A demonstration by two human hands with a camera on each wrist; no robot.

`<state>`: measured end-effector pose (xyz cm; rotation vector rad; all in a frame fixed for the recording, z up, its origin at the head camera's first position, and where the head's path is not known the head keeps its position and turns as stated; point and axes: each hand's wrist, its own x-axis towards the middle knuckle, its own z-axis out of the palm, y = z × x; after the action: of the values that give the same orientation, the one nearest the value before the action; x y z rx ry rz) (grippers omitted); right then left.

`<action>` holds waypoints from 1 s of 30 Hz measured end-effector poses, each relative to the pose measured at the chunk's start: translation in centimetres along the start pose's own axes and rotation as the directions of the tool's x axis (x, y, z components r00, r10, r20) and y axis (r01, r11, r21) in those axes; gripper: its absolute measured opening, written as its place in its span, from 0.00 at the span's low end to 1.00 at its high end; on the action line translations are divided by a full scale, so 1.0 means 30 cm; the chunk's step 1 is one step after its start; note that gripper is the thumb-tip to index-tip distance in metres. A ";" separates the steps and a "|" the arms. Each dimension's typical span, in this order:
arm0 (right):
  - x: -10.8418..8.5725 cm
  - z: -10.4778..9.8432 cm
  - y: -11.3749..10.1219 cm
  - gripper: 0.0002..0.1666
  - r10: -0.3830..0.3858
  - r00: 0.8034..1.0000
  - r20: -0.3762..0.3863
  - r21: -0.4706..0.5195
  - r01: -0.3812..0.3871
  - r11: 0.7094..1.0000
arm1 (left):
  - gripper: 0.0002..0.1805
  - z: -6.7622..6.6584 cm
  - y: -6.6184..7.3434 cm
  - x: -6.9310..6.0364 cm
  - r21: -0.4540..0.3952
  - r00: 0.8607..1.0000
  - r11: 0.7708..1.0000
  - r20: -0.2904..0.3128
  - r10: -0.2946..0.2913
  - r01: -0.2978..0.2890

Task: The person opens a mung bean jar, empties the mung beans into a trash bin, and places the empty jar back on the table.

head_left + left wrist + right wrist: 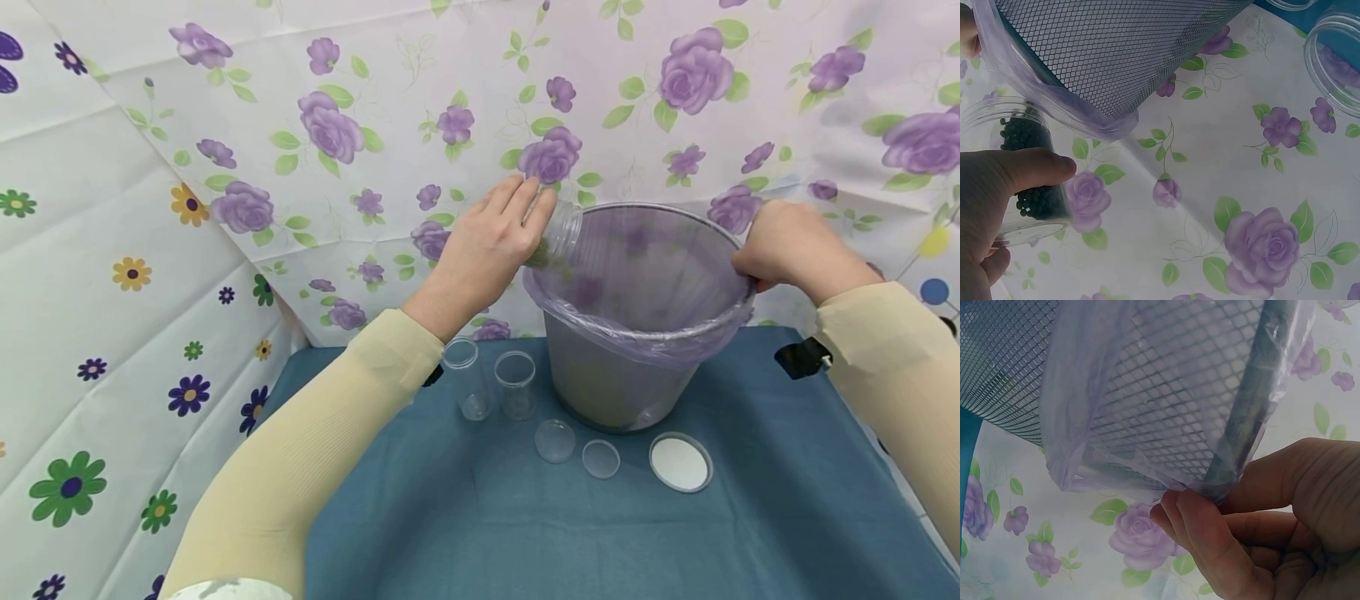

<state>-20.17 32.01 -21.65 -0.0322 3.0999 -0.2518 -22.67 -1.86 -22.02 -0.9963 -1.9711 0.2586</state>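
Note:
My left hand (pixel 491 242) grips a clear jar (pixel 564 233), tilted with its mouth at the left rim of the bin. Small dark green, round pellets (pixel 1038 197) lie inside the jar, and the thumb crosses its side in the left wrist view. The mesh bin (pixel 618 375) stands upright, lined with a thin purple plastic bag (pixel 660 342) folded over its rim. On the right side my right hand (pixel 791 250) pinches the bag's edge at the rim; in the right wrist view, thumb and fingers (pixel 1200 528) meet there. The bin's floor is hidden.
Two clear jars without lids (pixel 471 383) stand left of the bin on the blue tablecloth (pixel 480 533). In front of the bin lie two clear lids (pixel 555 442) and a white-centred round lid (pixel 680 462). A flowered sheet (pixel 375 108) hangs close behind.

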 end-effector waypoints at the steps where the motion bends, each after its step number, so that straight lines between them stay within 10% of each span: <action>1: 0.000 0.000 0.000 0.13 0.000 1.000 -0.001 -0.001 0.000 1.000 | 0.20 -0.001 0.000 0.000 0.001 1.000 1.000 0.002 0.001 -0.001; 30: 0.001 0.003 0.000 0.13 0.003 1.000 0.007 -0.005 -0.003 1.000 | 0.20 0.005 0.002 0.002 0.024 1.000 1.000 0.000 0.016 -0.016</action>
<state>-20.20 31.99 -21.73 -0.0280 3.0934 -0.2426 -22.77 -1.75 -22.09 -0.9971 -1.9561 0.2903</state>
